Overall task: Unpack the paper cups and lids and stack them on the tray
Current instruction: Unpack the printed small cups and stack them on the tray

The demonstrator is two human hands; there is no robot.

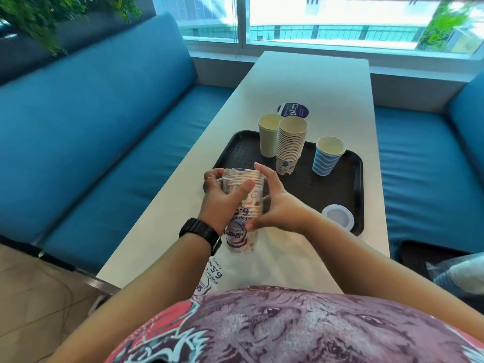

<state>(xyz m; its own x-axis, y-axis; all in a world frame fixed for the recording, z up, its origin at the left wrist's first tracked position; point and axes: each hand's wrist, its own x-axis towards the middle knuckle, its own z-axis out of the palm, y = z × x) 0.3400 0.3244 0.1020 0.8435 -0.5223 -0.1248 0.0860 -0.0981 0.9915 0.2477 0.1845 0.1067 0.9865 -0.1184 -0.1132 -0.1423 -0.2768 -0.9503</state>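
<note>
Both hands (pixel 222 200) around plastic-wrapped cup sleeve (pixel 242 205)

Both our hands raised in front of us, closed around one wrapped sleeve of cups

Our left hand (pixel 221 199) wraps the wrapped sleeve of cups (pixel 242 208) from its left side, fingers curled over the upper end and the thumb laid across the front; a ring shows on one finger, and a black watch (pixel 200 231) sits on that wrist. Our right hand (pixel 277 203) grips the sleeve from its right side, index finger reaching up along the top, thumb pinching lower down. Both forearms are bare and angle inward toward the sleeve, the right one crossing in from further out.
</note>
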